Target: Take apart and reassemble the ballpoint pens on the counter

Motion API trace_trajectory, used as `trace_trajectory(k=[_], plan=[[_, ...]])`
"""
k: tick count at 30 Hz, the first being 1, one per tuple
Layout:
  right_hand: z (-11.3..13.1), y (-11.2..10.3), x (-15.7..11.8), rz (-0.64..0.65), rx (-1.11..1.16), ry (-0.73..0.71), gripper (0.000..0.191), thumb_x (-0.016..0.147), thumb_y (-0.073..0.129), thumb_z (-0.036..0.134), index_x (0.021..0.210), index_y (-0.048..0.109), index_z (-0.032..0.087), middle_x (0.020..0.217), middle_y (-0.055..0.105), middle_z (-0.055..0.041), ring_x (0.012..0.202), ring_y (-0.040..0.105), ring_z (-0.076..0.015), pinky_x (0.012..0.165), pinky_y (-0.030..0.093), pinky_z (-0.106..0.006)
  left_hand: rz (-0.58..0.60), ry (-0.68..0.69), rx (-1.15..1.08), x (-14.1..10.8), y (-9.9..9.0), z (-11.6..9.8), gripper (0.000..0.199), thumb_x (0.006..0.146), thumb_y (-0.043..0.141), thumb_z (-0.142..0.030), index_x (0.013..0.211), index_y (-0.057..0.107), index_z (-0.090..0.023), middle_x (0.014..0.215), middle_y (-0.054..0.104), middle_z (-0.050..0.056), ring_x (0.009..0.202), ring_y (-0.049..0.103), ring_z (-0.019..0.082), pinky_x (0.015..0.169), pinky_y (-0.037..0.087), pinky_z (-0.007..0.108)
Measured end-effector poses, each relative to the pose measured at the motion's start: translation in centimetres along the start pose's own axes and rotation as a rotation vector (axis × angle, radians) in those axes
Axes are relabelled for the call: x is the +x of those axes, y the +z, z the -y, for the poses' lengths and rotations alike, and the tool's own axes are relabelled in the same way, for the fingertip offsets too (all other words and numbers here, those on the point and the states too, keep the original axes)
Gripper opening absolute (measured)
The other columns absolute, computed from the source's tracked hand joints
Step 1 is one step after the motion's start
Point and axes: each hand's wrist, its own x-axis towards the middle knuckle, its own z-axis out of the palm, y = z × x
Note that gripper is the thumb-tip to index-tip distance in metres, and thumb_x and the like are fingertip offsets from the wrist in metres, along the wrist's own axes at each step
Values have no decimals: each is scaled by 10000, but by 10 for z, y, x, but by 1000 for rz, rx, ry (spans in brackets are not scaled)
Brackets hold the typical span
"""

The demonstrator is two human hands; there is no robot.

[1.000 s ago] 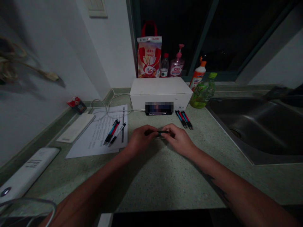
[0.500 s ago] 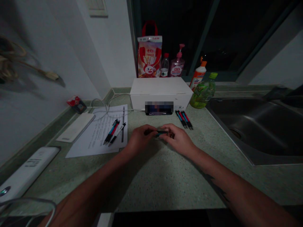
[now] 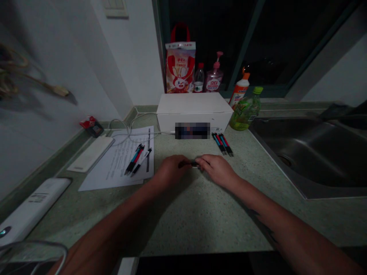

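Observation:
My left hand and my right hand meet above the middle of the counter, fingers pinched together. Between their fingertips is a pen, of which only a short dark stretch shows; the rest is hidden by the fingers. Both hands are closed on it. Beyond my right hand, several blue and red pens with black grips lie side by side. To the left of my left hand, more pens, one of them white and black, rest on a printed paper sheet.
A white box stands at the back, a blurred-out phone leaning on its front. Bottles stand beside and behind it. The metal sink is at right. Power bank, white device and cables lie left.
My hands have lowered slightly and drawn closer together. The pen's teal part, visible between them before, is now covered by my fingers.

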Motion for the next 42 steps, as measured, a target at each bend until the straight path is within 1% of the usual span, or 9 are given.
trace_trajectory(k=[5,9,11,14,16,23,32,37,42], plan=[[-2,-3,0,-5,-124,-7,75,953,661,245,912,711,207,887,716,-27,763,631,-170,671,374,-288,104,191,202,-4,5,1,94,849,719,-179,902,786,-220,962,745,80,976,658,259,873,499,380],[-5,-1,-1,33,-217,-61,73,892,653,152,885,703,203,893,680,-22,747,597,-150,646,345,-280,174,199,230,-5,6,1,74,840,719,-171,877,771,-208,904,711,69,926,647,251,852,494,380],[-6,0,-1,47,-251,-81,93,882,640,133,871,699,204,885,667,-22,735,581,-147,638,339,-283,142,169,194,-4,5,4,70,853,706,-193,889,765,-206,913,710,75,906,645,248,844,496,384],[-5,0,-1,52,-288,-95,105,897,621,141,869,701,204,880,661,-29,735,576,-155,635,344,-290,2,118,187,1,3,10,117,897,641,-215,893,759,-209,936,712,103,904,637,265,851,494,412],[-4,0,-1,57,-309,-100,116,913,605,148,875,702,202,883,664,-36,735,578,-161,633,348,-296,-49,103,227,4,3,12,149,909,608,-216,885,754,-218,943,712,117,934,634,284,867,490,429],[-5,1,0,67,-347,-125,126,927,585,160,873,691,202,878,666,-43,741,588,-170,633,365,-301,-17,106,288,9,3,11,185,903,571,-185,808,727,-213,924,703,124,936,630,297,861,489,427],[-4,-1,-1,85,-389,-114,148,957,566,170,898,700,185,893,680,-55,751,607,-176,641,373,-306,9,48,330,6,-14,22,173,873,573,-185,766,703,-222,884,693,111,907,628,288,825,473,401],[-7,0,0,67,-372,-136,156,960,560,175,880,692,195,883,677,-56,744,603,-181,635,376,-310,18,72,322,4,-9,23,162,875,579,-217,783,711,-229,886,696,113,873,619,282,813,477,402],[-6,1,0,83,-378,-146,141,957,563,160,903,690,188,915,682,-56,766,609,-177,650,384,-304,1,64,205,4,-1,21,134,855,618,-209,760,708,-235,870,688,100,859,618,276,829,474,409]])
